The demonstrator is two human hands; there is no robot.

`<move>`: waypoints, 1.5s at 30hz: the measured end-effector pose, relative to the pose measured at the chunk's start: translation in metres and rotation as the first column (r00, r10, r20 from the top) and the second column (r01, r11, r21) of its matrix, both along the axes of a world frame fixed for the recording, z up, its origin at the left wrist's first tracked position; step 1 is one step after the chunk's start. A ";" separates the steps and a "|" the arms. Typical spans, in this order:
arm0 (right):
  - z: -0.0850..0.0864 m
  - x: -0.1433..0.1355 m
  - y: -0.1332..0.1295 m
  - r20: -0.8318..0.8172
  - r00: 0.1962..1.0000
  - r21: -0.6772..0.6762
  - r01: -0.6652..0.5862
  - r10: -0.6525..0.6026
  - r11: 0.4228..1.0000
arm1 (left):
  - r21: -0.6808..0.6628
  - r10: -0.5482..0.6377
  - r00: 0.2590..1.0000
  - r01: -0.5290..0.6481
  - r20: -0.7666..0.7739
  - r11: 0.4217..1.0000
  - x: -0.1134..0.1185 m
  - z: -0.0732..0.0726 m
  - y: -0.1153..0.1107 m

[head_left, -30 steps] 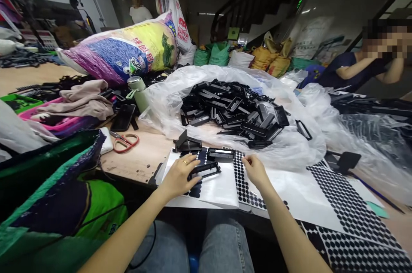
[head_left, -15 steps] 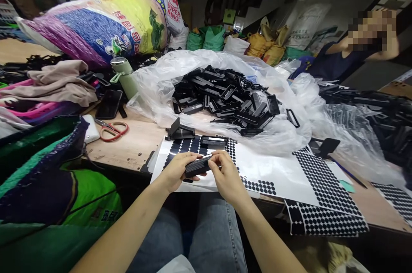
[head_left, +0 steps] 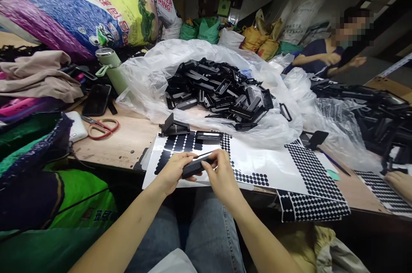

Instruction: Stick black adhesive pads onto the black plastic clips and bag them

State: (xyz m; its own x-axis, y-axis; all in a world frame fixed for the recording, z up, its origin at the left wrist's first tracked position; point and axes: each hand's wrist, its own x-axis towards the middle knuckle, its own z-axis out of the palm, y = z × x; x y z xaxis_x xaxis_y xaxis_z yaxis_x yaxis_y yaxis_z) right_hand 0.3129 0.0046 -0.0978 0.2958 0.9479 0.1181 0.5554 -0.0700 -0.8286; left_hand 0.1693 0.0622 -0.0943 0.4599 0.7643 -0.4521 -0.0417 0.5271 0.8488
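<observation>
My left hand [head_left: 172,173] grips the left end of a ribbed black plastic part [head_left: 193,167], fingers beneath it and thumb on top. At the part's right end, my right hand [head_left: 222,172] is closed with thumb and fingers pinching it. Below both hands lies a white sheet [head_left: 254,157] with rows of round black stickers. A slim black frame piece [head_left: 208,136] and an angled black bracket [head_left: 174,127] rest at the sheet's far edge. Behind them a heap of black plastic parts [head_left: 222,88] sits on clear plastic wrap [head_left: 144,88].
Red-handled scissors [head_left: 102,128], a phone [head_left: 96,100] and a green bottle [head_left: 112,69] are on the left. Another person's hand [head_left: 401,183] touches a dotted sheet [head_left: 383,187] at the right edge. Across the table is a second person [head_left: 315,55].
The camera view has shifted slightly; my hands keep hold of the black part. The person opposite has lowered their arms, and another person's hand now shows at the right.
</observation>
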 end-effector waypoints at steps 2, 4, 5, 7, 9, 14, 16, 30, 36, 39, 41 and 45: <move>-0.013 0.021 0.004 0.105 0.985 -0.080 0.147 -0.138 0.986 | -0.003 -0.002 0.999 0.002 -0.033 1.000 0.000 -0.005 0.002; -0.027 0.046 0.006 0.254 0.941 -0.191 0.276 -0.224 0.942 | -0.011 -0.019 0.998 0.018 -0.057 1.000 0.000 -0.009 0.004; -0.034 0.057 0.007 0.309 0.923 -0.233 0.307 -0.229 0.923 | -0.019 -0.031 0.997 0.030 -0.067 0.999 0.001 -0.010 0.005; -0.046 0.074 0.006 0.354 0.912 -0.287 0.318 -0.208 0.903 | -0.035 -0.054 0.995 0.051 -0.078 0.998 0.003 -0.012 0.006; -0.053 0.081 0.002 0.339 0.920 -0.300 0.304 -0.197 0.904 | -0.057 -0.067 0.995 0.063 -0.076 0.996 0.005 -0.013 0.005; -0.044 0.070 0.005 0.252 0.950 -0.214 0.240 -0.184 0.947 | -0.131 -0.078 0.993 0.066 -0.093 0.989 0.003 -0.017 0.005; -0.038 0.058 0.018 0.198 0.974 -0.197 0.149 -0.109 0.969 | -0.137 -0.066 0.989 0.048 -0.131 0.989 -0.003 -0.020 0.006; -0.047 -0.009 0.082 0.252 0.968 -0.380 0.099 0.000 0.920 | -0.154 -0.002 0.977 -0.032 -0.215 0.988 -0.040 -0.042 0.016; -0.052 -0.016 0.081 0.239 0.965 -0.317 0.180 -0.105 0.931 | -0.156 -0.008 0.983 -0.021 -0.183 0.987 -0.039 -0.044 0.014; -0.047 -0.018 0.081 0.153 0.983 -0.290 0.139 -0.098 0.947 | -0.173 0.009 0.986 -0.038 -0.169 0.984 -0.040 -0.045 0.014; -0.040 -0.015 0.074 0.079 0.995 -0.263 0.081 -0.062 0.961 | -0.195 0.010 0.990 -0.038 -0.138 0.980 -0.042 -0.044 0.014; -0.018 -0.005 0.041 -0.222 0.975 -0.234 -0.031 -0.022 0.972 | -0.193 -0.021 0.999 0.012 -0.044 0.981 -0.046 -0.035 0.015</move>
